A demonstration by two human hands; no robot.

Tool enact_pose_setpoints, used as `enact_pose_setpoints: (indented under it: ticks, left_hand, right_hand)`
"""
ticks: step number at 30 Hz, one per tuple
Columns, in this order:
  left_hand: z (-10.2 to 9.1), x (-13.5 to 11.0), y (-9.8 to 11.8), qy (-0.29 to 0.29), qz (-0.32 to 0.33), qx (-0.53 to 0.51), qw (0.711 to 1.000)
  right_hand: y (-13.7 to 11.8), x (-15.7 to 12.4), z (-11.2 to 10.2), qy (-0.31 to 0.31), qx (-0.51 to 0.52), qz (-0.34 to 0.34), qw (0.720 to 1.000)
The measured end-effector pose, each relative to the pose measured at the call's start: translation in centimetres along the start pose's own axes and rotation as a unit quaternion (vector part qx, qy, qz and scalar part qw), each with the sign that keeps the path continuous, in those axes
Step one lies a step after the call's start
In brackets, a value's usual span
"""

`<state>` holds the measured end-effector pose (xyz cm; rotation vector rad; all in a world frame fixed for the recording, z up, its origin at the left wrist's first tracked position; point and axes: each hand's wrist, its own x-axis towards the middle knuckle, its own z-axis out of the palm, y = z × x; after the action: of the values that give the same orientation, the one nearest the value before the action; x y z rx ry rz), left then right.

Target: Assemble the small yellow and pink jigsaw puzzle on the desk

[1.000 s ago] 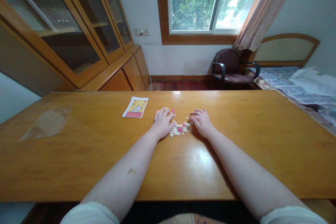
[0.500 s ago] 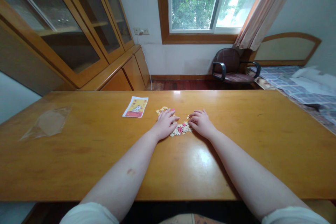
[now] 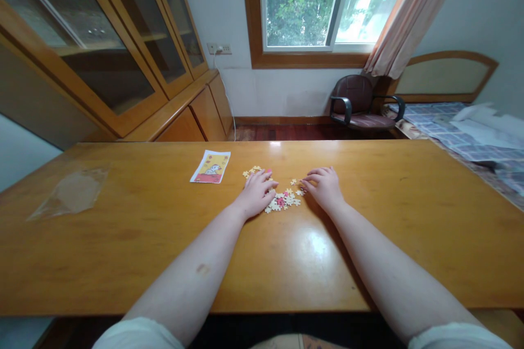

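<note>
Puzzle pieces (image 3: pixel 282 201) lie on the table (image 3: pixel 102 245) in a sideways heap. The left hand (image 3: pixel 257 192), nearer, lies loosely spread over its left edge; the right hand (image 3: pixel 326 188) curls just beside its right, whether pinching a piece I can't tell.

Room right of right hand (image 3: pixel 324 186); puzzle pieces (image 3: pixel 282 201) (loose) block left side.

Daylit window (image 3: pixel 297 2), pink curtain (image 3: pixel 421 16), maroon armchair (image 3: pixel 355 101), plaid-covered bed (image 3: pixel 434 117), glass-fronted wooden cabinet (image 3: pixel 161 90), pale walls (image 3: pixel 282 90), dark reddish floor (image 3: pixel 286 132)
</note>
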<state>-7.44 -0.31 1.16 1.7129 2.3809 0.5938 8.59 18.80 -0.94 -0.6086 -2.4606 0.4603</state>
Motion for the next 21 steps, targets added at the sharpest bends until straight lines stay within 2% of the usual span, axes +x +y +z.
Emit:
enact_pose_setpoints:
  ticks: [4,11,17,21]
  left_hand:
    - [-0.1,-0.1,0.0,-0.006,0.003,0.0,1.0]
    - [0.4,-0.5,1.1,-0.04,0.037,0.003,0.999]
    - [0.6,-0.8,1.8,-0.06,0.049,0.007,0.997]
    - [0.3,-0.7,1.8,-0.051,0.064,-0.003,0.997]
  right_hand:
    - [-0.1,0.0,-0.5,-0.017,-0.047,0.011,0.999]
    - [-1.5,-0.3,-1.0,-0.087,0.003,-0.09,0.992]
    - [-1.6,-0.3,-0.9,-0.134,-0.007,-0.088,0.987]
    - [-2.1,-0.6,-0.8,-0.179,-0.012,-0.101,0.979]
